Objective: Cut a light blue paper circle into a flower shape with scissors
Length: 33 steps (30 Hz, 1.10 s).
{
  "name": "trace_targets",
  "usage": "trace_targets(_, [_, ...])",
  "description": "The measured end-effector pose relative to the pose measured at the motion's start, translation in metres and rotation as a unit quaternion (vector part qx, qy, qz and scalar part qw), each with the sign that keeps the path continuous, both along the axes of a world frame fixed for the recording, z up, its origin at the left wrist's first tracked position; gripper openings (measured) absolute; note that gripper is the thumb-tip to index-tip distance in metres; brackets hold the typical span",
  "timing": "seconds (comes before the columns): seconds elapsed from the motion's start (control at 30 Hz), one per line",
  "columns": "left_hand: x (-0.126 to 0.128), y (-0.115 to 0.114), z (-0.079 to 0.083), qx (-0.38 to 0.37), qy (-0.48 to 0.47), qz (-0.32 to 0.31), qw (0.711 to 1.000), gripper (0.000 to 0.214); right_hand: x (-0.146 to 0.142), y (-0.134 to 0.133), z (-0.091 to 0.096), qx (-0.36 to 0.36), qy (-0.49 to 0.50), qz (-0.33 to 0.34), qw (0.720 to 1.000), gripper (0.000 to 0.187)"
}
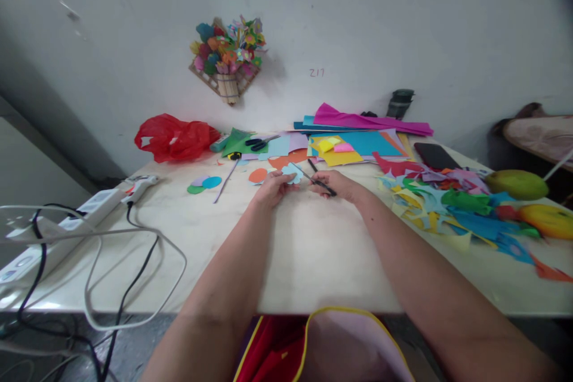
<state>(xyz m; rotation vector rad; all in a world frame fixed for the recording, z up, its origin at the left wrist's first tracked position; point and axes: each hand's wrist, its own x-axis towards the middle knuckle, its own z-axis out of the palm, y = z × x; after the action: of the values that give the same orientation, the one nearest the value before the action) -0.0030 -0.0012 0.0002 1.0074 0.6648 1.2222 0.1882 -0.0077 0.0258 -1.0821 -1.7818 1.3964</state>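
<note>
Mid-table, my left hand (271,187) pinches a light blue paper piece (293,173) with a scalloped, flower-like edge. In my right hand (333,184) is a pair of black-handled scissors (323,186), the fingers closed around its handle. The scissor blades point left and reach the paper's right side; whether they are cutting into it I cannot tell. Just left of my left hand lies an orange paper circle (258,176). Beyond the hands is an orange paper sheet (286,160).
Paper scraps (430,200) heap at right near a phone (435,156) and yellow-green fruit (516,184). Coloured sheets (358,144), a second pair of scissors (258,144) and a red plastic bag (172,138) line the back. Paper circles (197,184), a power strip (67,230) and cables lie left.
</note>
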Motion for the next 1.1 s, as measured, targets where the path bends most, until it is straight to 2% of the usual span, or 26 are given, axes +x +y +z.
trace_targets(0.47, [0.001,-0.001,0.001,0.01,0.021,-0.014,1.0,0.02,0.001,0.004,-0.004,-0.005,0.017,-0.005,1.0,0.024])
trace_targets(0.63, [0.001,0.0,0.0,0.022,0.016,0.018,0.999,0.018,0.0,0.001,-0.001,-0.017,0.009,-0.001,1.0,0.024])
trace_targets(0.77, [0.003,-0.001,0.001,0.017,0.012,0.03,0.999,0.017,0.001,0.0,-0.001,0.002,0.004,0.006,1.0,0.024])
trace_targets(1.1, [0.0,0.001,-0.002,0.02,0.029,0.001,0.999,0.024,-0.002,-0.005,0.005,-0.003,0.017,0.004,1.0,0.01])
